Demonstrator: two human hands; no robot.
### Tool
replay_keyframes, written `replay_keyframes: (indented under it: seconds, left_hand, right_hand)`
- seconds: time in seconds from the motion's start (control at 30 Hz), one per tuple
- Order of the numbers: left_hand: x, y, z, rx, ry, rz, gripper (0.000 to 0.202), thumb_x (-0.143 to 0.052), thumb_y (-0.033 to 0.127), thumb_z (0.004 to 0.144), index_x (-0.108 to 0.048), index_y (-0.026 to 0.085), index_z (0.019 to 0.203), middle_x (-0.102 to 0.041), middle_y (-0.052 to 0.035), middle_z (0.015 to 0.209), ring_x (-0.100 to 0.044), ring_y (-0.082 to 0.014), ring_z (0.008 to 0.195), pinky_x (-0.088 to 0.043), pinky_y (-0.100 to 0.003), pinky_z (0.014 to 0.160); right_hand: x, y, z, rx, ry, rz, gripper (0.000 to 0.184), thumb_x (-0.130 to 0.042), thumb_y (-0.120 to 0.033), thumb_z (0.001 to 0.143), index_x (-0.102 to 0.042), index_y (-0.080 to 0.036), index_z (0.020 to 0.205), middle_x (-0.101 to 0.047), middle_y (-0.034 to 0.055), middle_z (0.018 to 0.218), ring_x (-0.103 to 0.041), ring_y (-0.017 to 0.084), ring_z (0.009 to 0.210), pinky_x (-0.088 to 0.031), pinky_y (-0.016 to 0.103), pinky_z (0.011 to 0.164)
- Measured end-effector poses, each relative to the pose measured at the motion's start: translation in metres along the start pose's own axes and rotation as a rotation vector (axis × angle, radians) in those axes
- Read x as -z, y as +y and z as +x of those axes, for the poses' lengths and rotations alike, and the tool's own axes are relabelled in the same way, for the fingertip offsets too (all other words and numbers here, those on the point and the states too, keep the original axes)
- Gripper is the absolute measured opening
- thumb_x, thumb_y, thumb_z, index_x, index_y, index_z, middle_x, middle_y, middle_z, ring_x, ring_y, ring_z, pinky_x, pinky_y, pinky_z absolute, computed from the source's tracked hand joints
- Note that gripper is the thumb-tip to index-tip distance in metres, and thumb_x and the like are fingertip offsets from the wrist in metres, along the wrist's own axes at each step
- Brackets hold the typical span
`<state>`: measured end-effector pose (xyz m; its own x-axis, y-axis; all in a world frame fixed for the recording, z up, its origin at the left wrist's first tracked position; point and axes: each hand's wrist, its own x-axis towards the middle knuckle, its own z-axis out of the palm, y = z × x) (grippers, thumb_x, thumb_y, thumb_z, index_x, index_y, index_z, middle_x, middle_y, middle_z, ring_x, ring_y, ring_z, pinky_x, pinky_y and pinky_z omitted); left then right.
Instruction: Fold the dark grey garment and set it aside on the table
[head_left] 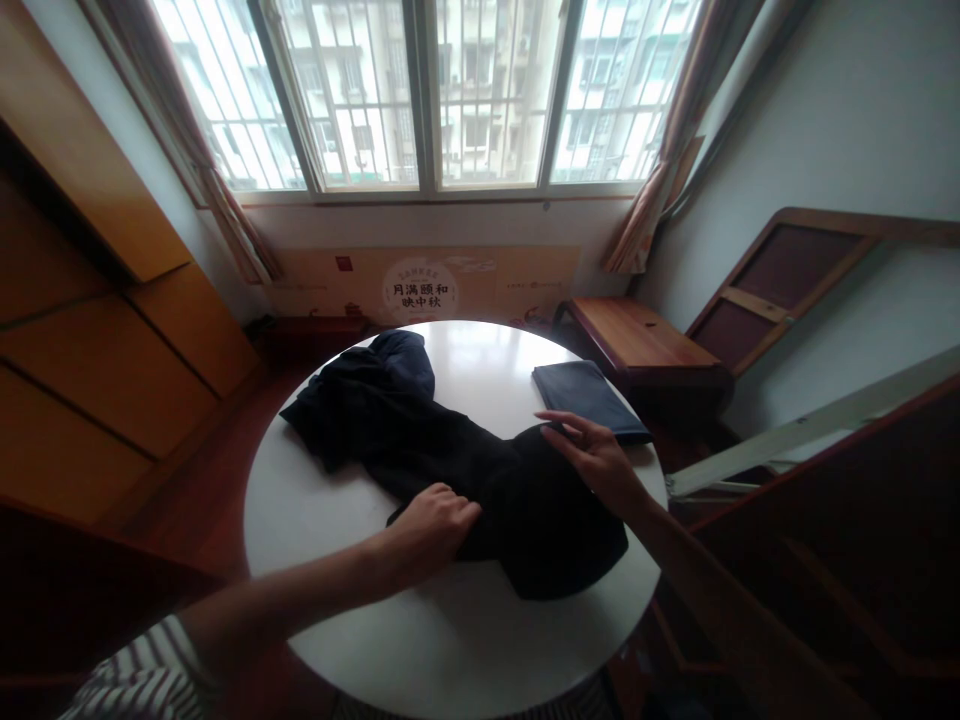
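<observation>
Your striped sleeve (142,675) fills the bottom left corner, and your bare left arm reaches from it toward the middle of the round white table (337,510). Your left hand (431,530) lies on the dark garment (450,470), with its fingers (454,505) curled down into the cloth. The grip looks narrow, but you cannot tell from this view whether it pinches anything. Your right hand (592,460) comes in from 4 o'clock with its fingers spread wide, and its fingertips (551,420) are at the garment's upper edge, not clearly closing on it.

That garment sprawls across the table's middle, running from a navy bunch at 11 o'clock to a thick fold at 4 o'clock. A flat, folded navy cloth (589,400) sits at 1 o'clock, just beside your right hand and near the table's edge.

Past the table, a wooden bench (637,335) stands at 1 o'clock, and a leaning wooden frame (787,280) rests against the wall at 2 o'clock. A barred window (427,100) fills 12 o'clock above a banner (420,285), and a wooden wardrobe (112,340) lines 9 o'clock.
</observation>
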<state>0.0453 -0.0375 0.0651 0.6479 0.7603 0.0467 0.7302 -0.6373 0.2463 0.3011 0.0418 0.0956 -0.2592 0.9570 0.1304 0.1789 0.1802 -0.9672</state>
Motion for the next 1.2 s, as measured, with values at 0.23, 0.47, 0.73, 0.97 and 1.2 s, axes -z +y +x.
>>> replay_keyframes:
  seconds: [0.23, 0.47, 0.73, 0.97, 1.2]
  left_hand:
    - [0.072, -0.067, 0.004, 0.286, 0.666, -0.355, 0.028, -0.042, 0.028, 0.098, -0.065, 0.015, 0.108, -0.068, -0.0001, 0.077, -0.063, -0.0161, 0.069, -0.047, -0.023, 0.063]
    - [0.090, -0.109, 0.000, 0.417, 0.695, 0.105, 0.037, -0.042, 0.013, 0.093, -0.063, 0.015, 0.123, -0.069, -0.0115, 0.110, -0.064, -0.0266, 0.101, -0.049, -0.039, 0.091]
    - [0.059, -0.106, -0.026, -0.251, 0.085, 0.094, 0.045, -0.051, 0.014, 0.091, -0.057, 0.023, 0.135, -0.064, -0.0085, 0.127, -0.055, -0.0229, 0.122, -0.046, -0.040, 0.104]
    - [0.015, -0.139, -0.045, -0.188, 0.112, 0.138, 0.029, -0.050, 0.016, 0.094, -0.065, 0.020, 0.119, -0.066, -0.0106, 0.125, -0.056, -0.0258, 0.124, -0.035, -0.051, 0.112]
    - [0.050, -0.100, -0.056, 0.315, 0.473, -0.596, 0.033, -0.048, 0.042, 0.097, -0.066, 0.015, 0.103, -0.068, -0.0048, 0.083, -0.065, -0.0154, 0.070, -0.053, -0.024, 0.061]
  right_hand:
    - [0.018, 0.032, -0.022, 0.113, -0.380, -0.229, 0.113, -0.087, -0.040, 0.065, -0.021, -0.034, 0.156, -0.054, 0.0114, 0.139, -0.060, 0.027, 0.116, -0.048, 0.046, 0.100]
    - [-0.010, 0.064, -0.037, 0.325, -0.303, -0.699, 0.054, -0.068, -0.017, 0.082, -0.056, -0.020, 0.135, -0.067, 0.0107, 0.107, -0.064, 0.025, 0.099, -0.053, 0.042, 0.089]
    - [-0.018, 0.059, -0.021, 0.741, 0.033, -1.095, 0.033, -0.056, -0.002, 0.081, -0.071, -0.016, 0.108, -0.060, 0.0174, 0.115, -0.054, 0.031, 0.111, -0.049, 0.051, 0.095]
    - [-0.037, 0.068, -0.013, 0.997, -0.354, -1.013, 0.028, -0.046, -0.008, 0.094, -0.067, -0.017, 0.111, -0.066, 0.0129, 0.122, -0.053, 0.028, 0.126, -0.034, 0.060, 0.111]
    - [-0.032, 0.019, -0.024, 0.384, 0.021, -0.361, 0.032, -0.041, -0.042, 0.101, -0.063, -0.022, 0.089, -0.060, 0.0006, 0.068, -0.056, 0.015, 0.060, -0.048, 0.026, 0.056]
